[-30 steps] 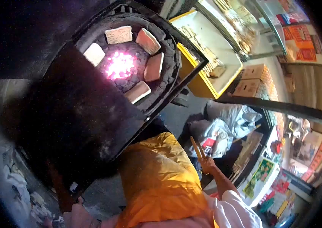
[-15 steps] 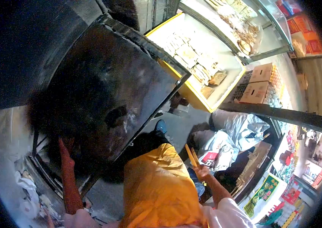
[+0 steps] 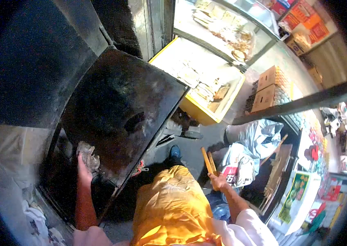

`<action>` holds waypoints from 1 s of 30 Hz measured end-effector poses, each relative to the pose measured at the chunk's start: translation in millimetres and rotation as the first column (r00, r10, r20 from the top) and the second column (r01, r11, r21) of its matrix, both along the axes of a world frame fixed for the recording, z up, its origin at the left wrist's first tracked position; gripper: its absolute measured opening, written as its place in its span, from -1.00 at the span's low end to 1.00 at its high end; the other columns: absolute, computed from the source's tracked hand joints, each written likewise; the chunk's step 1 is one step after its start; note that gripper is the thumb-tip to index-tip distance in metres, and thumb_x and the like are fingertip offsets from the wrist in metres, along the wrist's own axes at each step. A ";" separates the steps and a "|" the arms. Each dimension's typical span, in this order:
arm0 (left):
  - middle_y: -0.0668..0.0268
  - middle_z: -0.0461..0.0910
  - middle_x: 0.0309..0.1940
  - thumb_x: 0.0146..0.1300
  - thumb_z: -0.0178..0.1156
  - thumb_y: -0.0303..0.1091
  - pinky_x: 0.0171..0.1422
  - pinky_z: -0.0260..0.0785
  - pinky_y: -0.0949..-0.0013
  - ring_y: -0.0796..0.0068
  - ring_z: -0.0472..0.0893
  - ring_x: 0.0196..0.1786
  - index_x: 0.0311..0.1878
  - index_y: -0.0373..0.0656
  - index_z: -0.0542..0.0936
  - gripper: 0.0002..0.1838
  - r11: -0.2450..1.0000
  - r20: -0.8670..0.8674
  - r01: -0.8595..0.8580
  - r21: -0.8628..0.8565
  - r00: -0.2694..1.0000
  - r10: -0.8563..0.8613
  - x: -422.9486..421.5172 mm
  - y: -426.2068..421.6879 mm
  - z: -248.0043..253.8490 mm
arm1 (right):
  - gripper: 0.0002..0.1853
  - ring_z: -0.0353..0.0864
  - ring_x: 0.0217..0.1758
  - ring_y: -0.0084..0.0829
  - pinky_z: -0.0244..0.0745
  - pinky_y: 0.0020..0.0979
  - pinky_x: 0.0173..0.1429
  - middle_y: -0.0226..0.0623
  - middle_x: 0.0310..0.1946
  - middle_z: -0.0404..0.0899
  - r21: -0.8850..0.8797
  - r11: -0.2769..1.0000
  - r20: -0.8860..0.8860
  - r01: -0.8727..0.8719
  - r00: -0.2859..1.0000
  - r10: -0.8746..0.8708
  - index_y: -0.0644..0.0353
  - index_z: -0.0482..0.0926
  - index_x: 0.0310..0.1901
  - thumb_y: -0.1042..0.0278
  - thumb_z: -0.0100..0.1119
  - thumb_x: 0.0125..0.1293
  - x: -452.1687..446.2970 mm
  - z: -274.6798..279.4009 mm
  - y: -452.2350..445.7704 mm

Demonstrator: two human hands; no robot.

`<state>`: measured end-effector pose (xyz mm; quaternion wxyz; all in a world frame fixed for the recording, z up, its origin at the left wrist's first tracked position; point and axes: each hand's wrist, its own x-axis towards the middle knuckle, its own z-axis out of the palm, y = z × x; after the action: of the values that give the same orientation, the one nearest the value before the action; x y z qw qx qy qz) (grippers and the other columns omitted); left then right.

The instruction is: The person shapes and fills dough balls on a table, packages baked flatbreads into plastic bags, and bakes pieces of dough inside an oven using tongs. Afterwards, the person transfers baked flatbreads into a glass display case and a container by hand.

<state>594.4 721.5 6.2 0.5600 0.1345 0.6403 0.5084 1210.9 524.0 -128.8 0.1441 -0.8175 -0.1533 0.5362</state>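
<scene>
A dark, flat metal lid (image 3: 116,98) covers the top of the oven, and no coals or bread pieces show. At the lid's lower left edge, my left hand (image 3: 84,169) is closed on a crumpled grey-brown cloth (image 3: 88,156). My right hand (image 3: 218,181) grips a pair of wooden tongs (image 3: 208,162), whose two tips point up and stand apart. Between the hands is the orange apron (image 3: 173,209) over my lap.
Flat breads lie in a yellow-rimmed white bin (image 3: 223,116) beyond the lid. To the right are silver plastic bags (image 3: 259,137), cardboard cartons (image 3: 263,98) and a dark metal bar (image 3: 300,104). A shoe (image 3: 175,153) is on the floor.
The dark lid has moved up and right over the oven, hiding the glowing coals and bread pieces. The cloth at my left hand has come into sight. My right hand keeps the tongs.
</scene>
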 end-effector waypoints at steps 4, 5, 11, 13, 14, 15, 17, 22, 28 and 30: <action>0.09 0.24 0.43 0.43 0.17 -0.24 0.44 0.20 0.13 0.20 0.27 0.43 0.51 -0.19 0.19 -0.34 0.978 -0.930 0.207 0.041 0.366 -0.039 0.5 -42.3 -37.2 | -0.58 0.47 -0.49 -0.49 0.35 -0.35 -0.47 -0.38 -0.49 0.50 0.097 0.994 -0.028 0.049 0.999 -0.047 0.23 0.54 -0.07 0.06 0.38 0.28 -21.0 -42.0 -106.0; 0.12 0.30 0.36 0.43 0.15 -0.34 0.39 0.25 0.17 0.24 0.37 0.33 0.48 -0.21 0.20 -0.38 0.918 -0.865 0.388 0.077 0.483 -0.131 29.5 -59.4 -6.9 | -0.57 0.48 -0.48 -0.46 0.38 -0.34 -0.44 -0.35 -0.46 0.51 0.059 0.996 -0.117 0.064 0.991 -0.057 0.25 0.55 -0.09 0.00 0.30 0.29 -43.7 21.2 -111.5; 0.20 0.68 -0.16 0.38 0.22 -0.34 0.04 0.49 0.33 0.43 0.64 -0.11 0.20 -0.23 0.54 -0.64 0.421 -0.530 0.901 -0.109 0.305 -0.791 102.7 -164.6 14.7 | -0.54 0.66 -0.34 0.01 0.50 -0.11 -0.29 0.08 -0.21 0.68 -0.118 0.881 0.123 -0.458 0.874 0.471 0.08 0.63 0.05 -0.09 0.20 0.29 -53.8 -10.2 -284.0; 0.08 0.67 -0.13 0.34 0.27 -0.28 0.06 0.50 0.23 0.20 0.68 -0.07 0.29 -0.26 0.47 -0.50 0.269 -0.592 0.920 -0.284 0.053 -0.804 96.3 -203.3 -9.6 | -0.46 0.65 -0.22 -0.01 0.54 -0.09 -0.19 0.06 -0.12 0.66 -0.106 0.792 0.137 -0.602 0.780 0.611 0.21 0.58 0.10 -0.10 0.19 0.31 -45.7 3.8 -306.8; 0.08 0.67 -0.13 0.34 0.26 -0.27 0.07 0.50 0.22 0.18 0.68 -0.06 0.28 -0.26 0.48 -0.51 0.260 -0.574 0.908 -0.329 0.026 -0.818 97.3 -217.7 -11.7 | -0.43 0.65 -0.16 -0.03 0.55 -0.07 -0.15 0.04 -0.09 0.65 -0.108 0.797 0.114 -0.594 0.789 0.603 0.27 0.55 0.11 -0.11 0.17 0.33 -42.5 24.9 -296.4; 0.08 0.67 -0.12 0.34 0.26 -0.26 0.08 0.50 0.21 0.16 0.68 -0.05 0.28 -0.26 0.48 -0.51 0.250 -0.554 0.894 -0.373 0.002 -0.833 101.6 -228.9 -13.7 | -0.40 0.65 -0.10 -0.05 0.56 -0.06 -0.10 0.02 -0.06 0.64 -0.110 0.803 0.091 -0.586 0.798 0.595 0.32 0.52 0.13 -0.11 0.15 0.34 -40.2 48.6 -284.2; 0.07 0.67 -0.09 0.35 0.25 -0.26 0.10 0.49 0.23 0.16 0.68 -0.03 0.28 -0.26 0.48 -0.51 0.316 -0.403 0.875 -0.367 0.156 -0.902 115.0 -246.4 -24.1 | -0.41 0.64 -0.13 -0.06 0.55 0.00 -0.18 -0.05 -0.06 0.62 -0.346 0.902 -0.065 0.257 0.953 -0.296 0.25 0.53 0.15 -0.14 0.16 0.34 -39.0 86.1 -239.6; 0.10 0.70 -0.12 0.35 0.24 -0.22 0.09 0.49 0.24 0.26 0.68 -0.06 0.10 -0.25 0.61 -0.63 0.398 -0.313 0.836 -0.378 0.289 -0.905 114.2 -295.6 -182.1 | -0.25 0.54 -0.37 -0.40 0.51 -0.29 -0.39 -0.25 -0.29 0.55 -0.050 0.975 -0.192 0.219 0.955 -0.224 0.23 0.35 0.34 -0.09 0.35 0.27 8.5 89.8 -206.0; 0.33 0.60 -0.37 0.34 0.21 -0.21 -0.24 0.49 0.35 0.52 0.58 -0.37 -0.09 -0.20 0.66 -0.74 0.520 -0.045 0.577 -0.630 0.642 -0.766 186.7 -256.8 -188.0 | -0.53 0.44 -0.57 -0.48 0.37 -0.35 -0.50 -0.38 -0.55 0.47 -0.010 0.973 -0.118 0.229 0.966 -0.229 0.26 0.51 0.04 0.16 0.41 0.22 96.8 72.1 -206.6; 0.38 0.58 -0.36 0.35 0.22 -0.23 -0.24 0.47 0.39 0.57 0.56 -0.37 0.02 -0.19 0.61 -0.71 0.598 -0.038 0.587 -0.546 0.696 -0.717 226.4 -229.3 -180.8 | -0.47 0.43 -0.57 -0.48 0.35 -0.37 -0.52 -0.38 -0.54 0.47 -0.023 0.963 -0.110 0.268 0.957 -0.269 0.27 0.46 0.13 0.21 0.41 0.21 122.3 84.8 -192.8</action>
<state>820.8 492.1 -174.6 0.6353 0.2769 0.7182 0.0629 1333.3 331.2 -44.0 0.2205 -0.8000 -0.0303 0.5572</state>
